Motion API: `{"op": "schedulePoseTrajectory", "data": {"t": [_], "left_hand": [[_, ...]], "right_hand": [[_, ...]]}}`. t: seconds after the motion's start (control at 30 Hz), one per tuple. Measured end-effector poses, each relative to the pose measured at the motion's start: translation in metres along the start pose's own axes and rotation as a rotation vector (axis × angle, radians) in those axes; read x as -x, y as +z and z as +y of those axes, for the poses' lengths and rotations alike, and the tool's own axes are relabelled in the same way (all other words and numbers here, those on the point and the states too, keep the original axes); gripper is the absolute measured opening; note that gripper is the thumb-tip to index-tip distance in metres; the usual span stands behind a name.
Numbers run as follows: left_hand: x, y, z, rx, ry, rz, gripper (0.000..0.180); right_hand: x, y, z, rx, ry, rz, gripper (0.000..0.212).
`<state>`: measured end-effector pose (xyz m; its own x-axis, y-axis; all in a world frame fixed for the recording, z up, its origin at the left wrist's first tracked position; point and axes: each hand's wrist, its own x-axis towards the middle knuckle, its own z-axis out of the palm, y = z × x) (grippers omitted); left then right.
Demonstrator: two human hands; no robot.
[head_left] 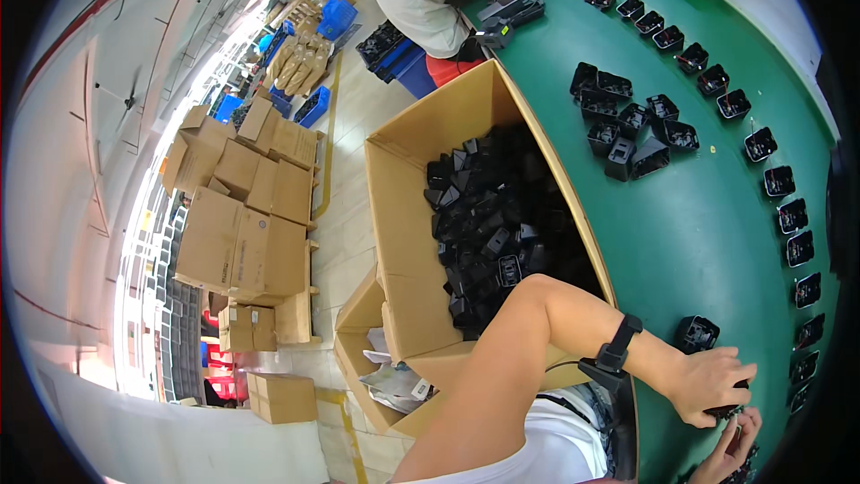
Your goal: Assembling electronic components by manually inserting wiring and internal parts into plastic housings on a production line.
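Note:
Low at the right, over the green table, my left hand (pixel 712 384) curls around a small black plastic housing (pixel 724 412), mostly covered by the fingers. My right hand (pixel 733 448) meets it from below, thumb and fingertips pinched together at the edge of that housing. Whatever sits between those fingertips is too small to make out. Just beyond my left hand an open black housing (pixel 697 333) stands on the table. More dark parts (pixel 745 471) lie partly hidden beside my right hand. A black band with a small device (pixel 614 350) is strapped on my left wrist.
A large open carton (pixel 488 90) full of black housings (pixel 493 224) stands against the green table (pixel 663 233). Housings with wires line the table's far edge (pixel 779 181); a loose group (pixel 632 125) sits farther up. Another person (pixel 430 0) works there. Stacked cartons (pixel 242 233) stand left.

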<state>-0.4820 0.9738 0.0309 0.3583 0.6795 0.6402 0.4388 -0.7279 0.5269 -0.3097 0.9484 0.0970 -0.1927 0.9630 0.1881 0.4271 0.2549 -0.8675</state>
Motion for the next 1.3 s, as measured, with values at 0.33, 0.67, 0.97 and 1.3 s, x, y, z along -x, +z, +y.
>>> {"op": "schedulePoseTrajectory", "data": {"t": [0.33, 0.67, 0.97, 1.3], "left_hand": [[0.002, -0.003, -0.004, 0.308, -0.104, -0.243, 0.062], [-0.002, 0.001, -0.014, 0.465, -0.017, -0.126, 0.044], [0.001, -0.001, -0.006, 0.479, -0.109, -0.158, 0.036], [-0.019, -0.050, -0.008, 0.489, -0.218, -0.215, 0.048]], "right_hand": [[0.005, -0.017, 0.021, -0.014, -0.017, -0.045, 0.012], [0.000, -0.019, 0.016, 0.032, -0.061, -0.072, 0.009], [0.005, -0.021, 0.012, 0.091, -0.120, -0.027, 0.013], [-0.008, -0.004, 0.006, 0.128, -0.194, -0.002, 0.012]]}}
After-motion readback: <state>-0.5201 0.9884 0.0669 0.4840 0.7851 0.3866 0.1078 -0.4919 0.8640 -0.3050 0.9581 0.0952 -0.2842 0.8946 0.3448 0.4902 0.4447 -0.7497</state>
